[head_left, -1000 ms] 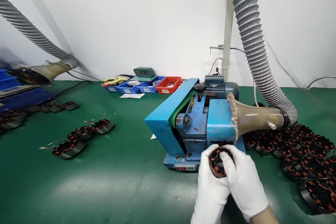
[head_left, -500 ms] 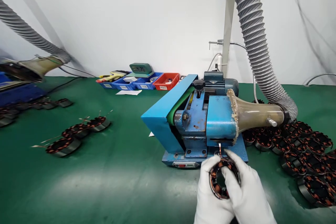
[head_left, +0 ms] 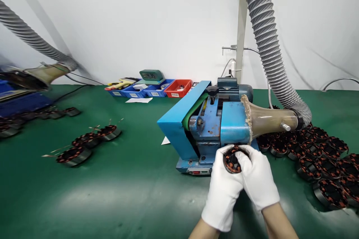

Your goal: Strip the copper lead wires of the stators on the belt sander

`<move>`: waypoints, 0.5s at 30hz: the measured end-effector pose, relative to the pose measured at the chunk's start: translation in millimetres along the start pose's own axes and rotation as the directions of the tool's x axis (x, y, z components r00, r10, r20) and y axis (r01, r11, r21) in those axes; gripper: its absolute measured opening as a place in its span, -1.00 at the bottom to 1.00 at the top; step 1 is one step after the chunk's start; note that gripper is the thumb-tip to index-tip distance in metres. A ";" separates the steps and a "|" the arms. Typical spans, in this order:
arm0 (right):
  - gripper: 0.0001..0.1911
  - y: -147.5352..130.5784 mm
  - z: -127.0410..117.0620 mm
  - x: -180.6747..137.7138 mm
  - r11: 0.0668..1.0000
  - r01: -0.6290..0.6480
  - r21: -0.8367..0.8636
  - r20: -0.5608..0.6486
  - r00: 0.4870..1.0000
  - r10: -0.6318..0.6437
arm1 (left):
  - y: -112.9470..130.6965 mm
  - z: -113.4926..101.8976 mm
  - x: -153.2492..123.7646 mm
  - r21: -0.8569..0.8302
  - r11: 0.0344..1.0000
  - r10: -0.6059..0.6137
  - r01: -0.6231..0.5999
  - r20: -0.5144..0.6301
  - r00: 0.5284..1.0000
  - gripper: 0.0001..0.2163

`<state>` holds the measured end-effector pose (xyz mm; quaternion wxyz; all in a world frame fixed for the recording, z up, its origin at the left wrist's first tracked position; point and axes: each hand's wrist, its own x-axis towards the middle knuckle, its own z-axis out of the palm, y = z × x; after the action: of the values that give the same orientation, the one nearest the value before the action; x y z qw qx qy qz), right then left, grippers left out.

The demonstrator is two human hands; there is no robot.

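Both of my hands wear white gloves and grip one ring-shaped motor stator [head_left: 231, 161] with dark windings and copper-coloured coils. My left hand [head_left: 224, 185] wraps its left side and underside. On the right, my right hand [head_left: 256, 173] closes round the rim, its thumb reaching into the central hole. The stator is tilted with its open face toward me, right at the front of the blue belt sander [head_left: 209, 127], under its blue hood [head_left: 235, 121]. The stator's far edge and any wire ends there are hidden by the hood and my fingers.
Many stators [head_left: 328, 168] cover the bench at right; several more [head_left: 74, 155] lie at left. A dust funnel [head_left: 269, 121] joins the hood to a grey hose [head_left: 263, 33]. Behind stand blue bins [head_left: 134, 91], a red bin [head_left: 178, 89] and a green clock [head_left: 151, 75].
Both hands have moved the stator forward and up, from in front of the sander to the hood's lower edge. Its upright wire end, visible before, is now out of sight.
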<state>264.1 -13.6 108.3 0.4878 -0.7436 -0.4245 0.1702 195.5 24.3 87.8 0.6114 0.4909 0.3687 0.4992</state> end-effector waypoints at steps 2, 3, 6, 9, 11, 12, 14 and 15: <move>-0.69 3.6 -1.2 -5.4 1.000 -0.006 0.017 -0.002 1.000 0.006 | -0.7 -1.4 -6.4 0.006 1.000 -0.010 0.010 0.009 1.000 -0.53; -0.70 6.6 -1.7 -11.8 1.000 -0.004 0.024 -0.008 1.000 0.004 | -1.6 -3.7 -12.4 0.010 1.000 -0.012 0.012 0.012 1.000 -0.53; -0.72 20.8 -1.3 -43.3 0.998 0.062 0.032 -0.065 0.996 -0.060 | -5.6 -17.0 -38.7 0.054 0.997 0.060 -0.063 0.057 0.997 -0.56; -0.70 34.5 2.2 -75.9 0.988 0.134 0.078 -0.162 0.979 -0.121 | -11.3 -34.4 -62.1 0.092 0.985 0.131 -0.143 0.129 0.983 -0.72; -0.69 38.2 3.5 -87.9 0.981 0.115 0.157 -0.167 0.982 -0.088 | -16.4 -43.3 -69.3 0.090 0.973 0.200 -0.213 0.139 0.970 -0.78; -0.68 38.5 3.3 -90.4 0.974 0.095 0.206 -0.137 0.988 -0.067 | -19.4 -46.5 -70.6 0.091 0.955 0.268 -0.281 0.138 0.953 -0.77; -0.63 37.3 0.5 -89.6 0.959 0.057 0.279 -0.057 0.997 -0.042 | -25.1 -50.7 -70.9 0.105 0.899 0.409 -0.425 0.141 0.901 -0.74; -0.59 36.5 -2.3 -87.3 0.955 0.054 0.291 -0.027 0.998 -0.048 | -27.0 -52.1 -70.8 0.115 0.873 0.456 -0.473 0.148 0.877 -0.74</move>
<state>231.8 -90.5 63.6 0.6006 -0.6538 -0.4090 0.2110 137.0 -33.0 46.0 0.4556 0.6375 0.2395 0.5733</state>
